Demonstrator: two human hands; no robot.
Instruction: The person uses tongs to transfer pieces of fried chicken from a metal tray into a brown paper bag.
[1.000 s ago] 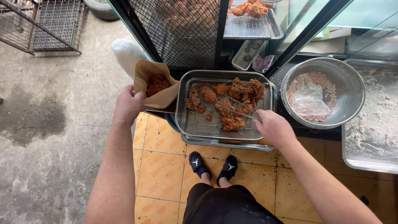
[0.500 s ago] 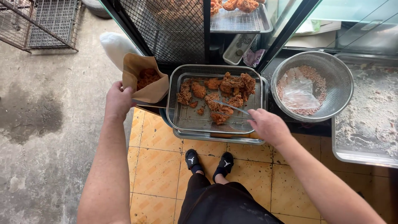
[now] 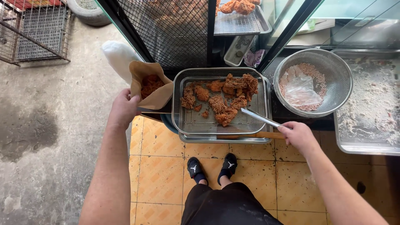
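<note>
Gripping metal tongs, the right hand points their long axis up-left toward the fried chicken pieces on the wire tray, tips just beside the nearest piece. The left hand is closed on a brown paper bag, mouth open, held just left of the tray.

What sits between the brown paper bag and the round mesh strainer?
In the head view, the metal tray of fried chicken lies between paper bag and strainer.
</note>
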